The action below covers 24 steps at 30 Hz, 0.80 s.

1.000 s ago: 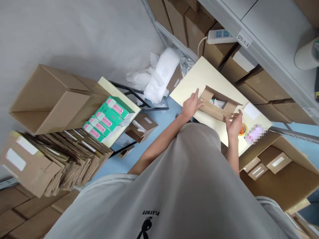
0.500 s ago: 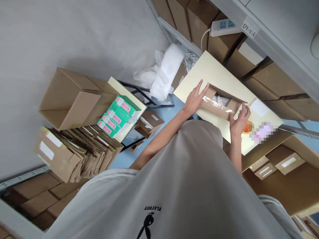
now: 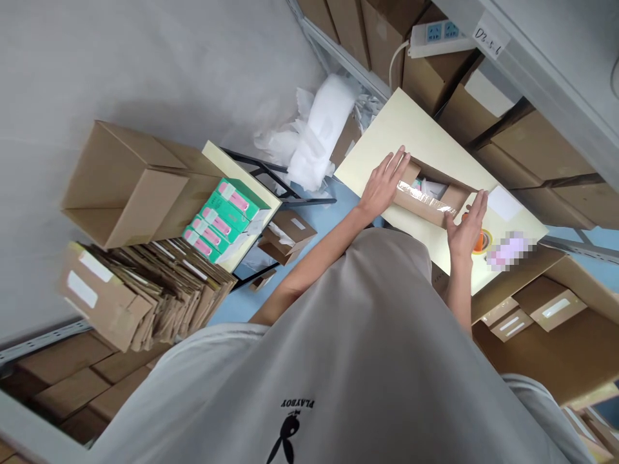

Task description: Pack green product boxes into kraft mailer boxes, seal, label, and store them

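A small open cardboard box (image 3: pixel 428 201) with clear tape along its near side lies on a pale yellow table (image 3: pixel 401 125). White items show inside it. My left hand (image 3: pixel 383 182) rests flat against the box's left end, fingers stretched out. My right hand (image 3: pixel 468 225) presses flat against the box's right end, fingers straight. An orange tape roll (image 3: pixel 480 242) sits just behind my right hand, partly hidden.
A second table (image 3: pixel 244 187) at left carries green and pink product boxes (image 3: pixel 217 216) and a large open carton (image 3: pixel 130 183). Flattened small boxes (image 3: pixel 145 293) are stacked below it. White foam wrap (image 3: pixel 316 132) lies on the floor. Shelves with cartons (image 3: pixel 507 138) and a power strip (image 3: pixel 438 35) run along the right.
My left hand slid up along the box's left end. My right hand went from a curled grip at the right corner to flat fingers against that end. The box shifted slightly.
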Motion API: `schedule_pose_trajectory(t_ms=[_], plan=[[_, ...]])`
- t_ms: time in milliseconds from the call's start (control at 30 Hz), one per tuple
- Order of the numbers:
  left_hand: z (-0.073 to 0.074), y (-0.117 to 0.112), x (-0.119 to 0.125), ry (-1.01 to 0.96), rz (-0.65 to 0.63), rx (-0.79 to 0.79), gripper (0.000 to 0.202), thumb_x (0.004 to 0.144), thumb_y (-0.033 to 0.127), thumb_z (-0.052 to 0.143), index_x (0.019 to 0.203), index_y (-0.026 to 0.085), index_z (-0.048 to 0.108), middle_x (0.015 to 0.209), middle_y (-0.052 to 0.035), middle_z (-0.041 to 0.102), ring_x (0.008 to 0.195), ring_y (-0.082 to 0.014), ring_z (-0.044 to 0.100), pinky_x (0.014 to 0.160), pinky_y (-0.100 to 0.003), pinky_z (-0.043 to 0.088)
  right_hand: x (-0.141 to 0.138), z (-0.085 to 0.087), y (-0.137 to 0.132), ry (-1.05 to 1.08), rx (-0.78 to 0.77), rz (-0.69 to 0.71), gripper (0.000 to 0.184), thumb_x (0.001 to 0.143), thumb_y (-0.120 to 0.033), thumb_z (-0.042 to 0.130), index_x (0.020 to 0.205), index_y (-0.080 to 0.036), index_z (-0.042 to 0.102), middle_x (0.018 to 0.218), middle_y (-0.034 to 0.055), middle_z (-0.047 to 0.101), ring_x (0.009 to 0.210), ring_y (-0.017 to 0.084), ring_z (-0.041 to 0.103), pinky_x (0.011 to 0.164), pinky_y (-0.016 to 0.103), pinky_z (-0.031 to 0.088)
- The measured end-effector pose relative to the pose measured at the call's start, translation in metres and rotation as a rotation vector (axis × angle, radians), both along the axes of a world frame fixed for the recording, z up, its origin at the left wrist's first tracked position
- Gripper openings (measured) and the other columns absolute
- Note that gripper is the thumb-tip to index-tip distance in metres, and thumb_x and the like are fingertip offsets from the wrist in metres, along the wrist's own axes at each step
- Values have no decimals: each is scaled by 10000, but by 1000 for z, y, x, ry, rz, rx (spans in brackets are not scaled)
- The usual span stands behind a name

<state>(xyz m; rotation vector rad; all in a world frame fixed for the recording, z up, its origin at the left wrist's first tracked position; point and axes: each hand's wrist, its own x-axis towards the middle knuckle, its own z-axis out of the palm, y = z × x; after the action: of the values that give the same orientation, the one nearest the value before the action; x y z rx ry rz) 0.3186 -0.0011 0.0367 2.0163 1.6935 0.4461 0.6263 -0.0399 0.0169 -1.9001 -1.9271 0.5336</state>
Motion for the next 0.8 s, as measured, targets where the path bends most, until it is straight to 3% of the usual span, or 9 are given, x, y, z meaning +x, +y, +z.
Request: schedule_pose_trajectory(t_ms=[67,133,200,267,467,633,700,800], plan=[[1,1,0,-17,0,-17,767,1115,149,382,1872,245,302,1932,-112,366,1805,-352,333,1416,-590,420,-1,3,1,37,-10,-27,923,1071,-469,612,1874,-258,210,1884,249,327,1626,416,551,1256,664,540],[-1,0,-3,-29,-1,-36,763,1101,133,398,1856,232,350,1892,-132,439,1787,-345,361,1422,-584,410,-3,6,-1,51,-31,-72,781,1054,-440,633,1780,-237,432,1827,250,415,1479,394,662,1228,642,565],[-4,-2,-6,-38,-11,-71,711,1087,122,432,1789,221,482,1811,-154,549,1744,-347,421,1409,-581,426,-6,9,-3,39,-57,-107,557,1051,-433,643,1561,-214,675,1744,245,512,1376,379,711,1200,615,587],[-7,-3,-9,-46,-23,-112,598,1091,139,471,1658,216,642,1714,-165,645,1656,-360,521,1379,-582,461,-9,12,-6,27,-86,-119,391,1067,-434,629,1337,-208,799,1630,230,616,1318,366,734,1186,592,596],[-10,5,-9,-96,80,-134,362,1146,251,558,1380,232,834,1586,-125,739,1396,-333,719,1263,-506,573,-15,12,-2,120,-104,-194,313,1099,-400,605,1164,-217,851,1390,186,755,1280,338,753,1155,539,607],[-12,14,-4,-178,229,-166,273,1124,216,616,1188,267,876,1443,-87,795,1305,-278,778,1183,-435,622,-15,9,12,246,-207,-332,210,1019,-380,695,1062,-215,818,1282,144,784,998,272,790,999,461,650],[-15,16,-2,-208,281,-169,254,1107,197,638,1190,264,868,1411,-86,798,1254,-260,795,1150,-404,635,-15,10,16,250,-268,-362,202,1005,-390,707,1063,-217,794,1288,142,792,1001,277,799,968,441,644],[-19,17,-3,-232,365,-200,322,1071,188,702,1373,234,806,1432,-111,787,1096,-236,816,1090,-390,651,-17,11,18,236,-331,-344,193,1026,-390,675,1104,-231,751,1270,135,810,1029,297,814,983,445,625]])
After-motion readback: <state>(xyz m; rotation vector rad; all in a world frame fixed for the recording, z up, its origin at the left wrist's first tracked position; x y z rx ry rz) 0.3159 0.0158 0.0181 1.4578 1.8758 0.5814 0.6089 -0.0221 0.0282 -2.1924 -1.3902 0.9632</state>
